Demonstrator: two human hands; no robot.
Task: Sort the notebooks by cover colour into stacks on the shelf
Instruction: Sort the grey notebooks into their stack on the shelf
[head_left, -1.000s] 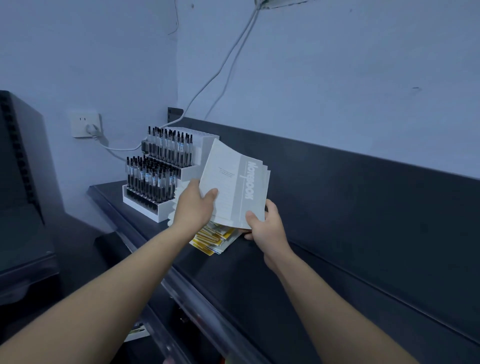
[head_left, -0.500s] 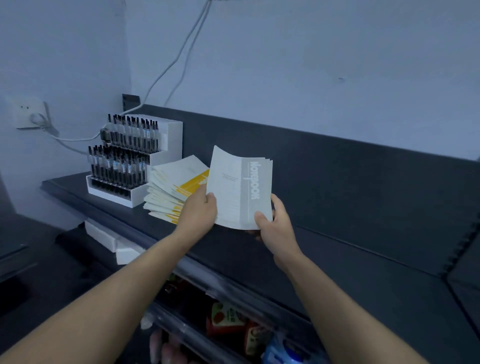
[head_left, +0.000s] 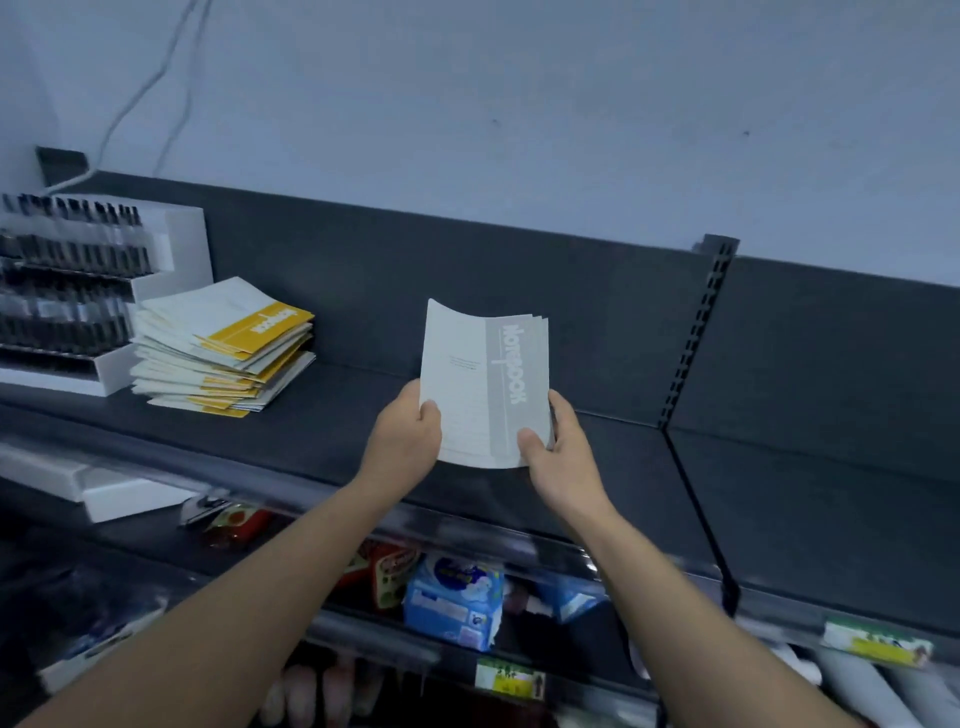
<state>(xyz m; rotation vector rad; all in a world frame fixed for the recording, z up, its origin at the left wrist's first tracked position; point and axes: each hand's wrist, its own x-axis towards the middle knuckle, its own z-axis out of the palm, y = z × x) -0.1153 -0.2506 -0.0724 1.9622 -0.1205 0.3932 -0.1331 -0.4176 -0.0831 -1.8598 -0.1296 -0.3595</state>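
Left hand (head_left: 402, 441), right hand (head_left: 558, 457) each grip lower edge of grey notebooks bundle (head_left: 483, 384), held tilted above shelf (head_left: 322, 415), well right of yellow notebook stack (head_left: 223, 348). Likely keeps colours apart, starting separate grey pile.

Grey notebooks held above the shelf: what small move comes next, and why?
Probably lower the grey notebooks flat onto the bare shelf beneath: left hand and right hand grip them tilted up, apart from the yellow stack.
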